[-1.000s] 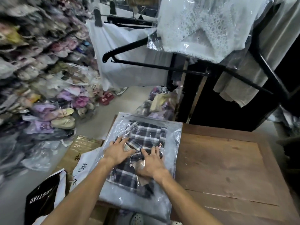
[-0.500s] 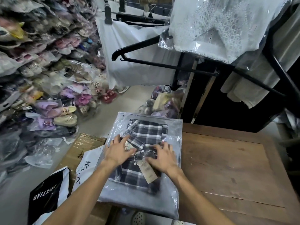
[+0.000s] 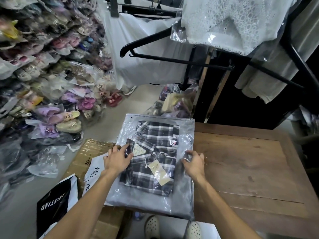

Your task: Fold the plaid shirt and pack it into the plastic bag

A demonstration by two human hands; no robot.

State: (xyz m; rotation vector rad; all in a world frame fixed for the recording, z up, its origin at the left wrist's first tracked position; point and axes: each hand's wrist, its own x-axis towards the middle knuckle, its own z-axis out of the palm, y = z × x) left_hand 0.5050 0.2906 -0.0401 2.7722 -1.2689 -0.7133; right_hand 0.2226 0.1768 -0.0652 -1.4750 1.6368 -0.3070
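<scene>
Flanking bagged plaid shirt (image 3: 156,152): both hands.

- Wooden bench (image 3: 250,163), at right.
- Piled bagged slippers (image 3: 51,83), along the left wall.
- Cardboard box (image 3: 89,152) on the floor, near left.
- Black-and-white bag (image 3: 53,202) with lettering, near left.
- Black hanger (image 3: 155,54), far centre.
- White lace garment (image 3: 233,23) in clear wrap, far right.
- Pale perforated clogs (image 3: 152,226), nearest edge.

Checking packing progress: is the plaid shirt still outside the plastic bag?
No, the folded plaid shirt lies inside the clear plastic bag on the table.
</scene>
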